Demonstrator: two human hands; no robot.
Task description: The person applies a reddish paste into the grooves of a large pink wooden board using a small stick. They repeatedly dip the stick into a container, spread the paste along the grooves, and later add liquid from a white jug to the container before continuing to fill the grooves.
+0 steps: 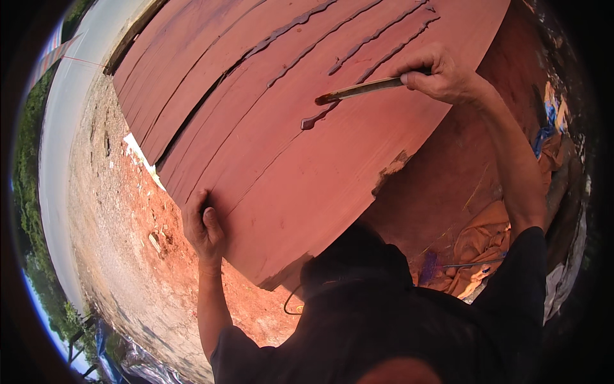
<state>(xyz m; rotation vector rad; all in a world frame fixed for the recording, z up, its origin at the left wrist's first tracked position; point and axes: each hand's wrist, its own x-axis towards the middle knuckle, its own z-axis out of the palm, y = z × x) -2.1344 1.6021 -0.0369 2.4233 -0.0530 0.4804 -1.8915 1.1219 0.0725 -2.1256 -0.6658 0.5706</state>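
A large reddish-brown wooden board fills the middle of the view, tilted, with long cracks along its grain. Thick dark lines of glossy paste follow several cracks in its upper half. My right hand is closed around a thin flat stick, held over the board. The stick's tip is coated in dark brown stuff, close above a dark streak of paste; contact cannot be made out. At the board's lower left edge, my left hand grips the rim, its thumb and a finger showing.
Chips are broken out of the board's near right edge. A second red surface lies beneath and to the right, with a crumpled orange-brown cloth on it. Stony, red-dusted ground and a grey road stretch along the left.
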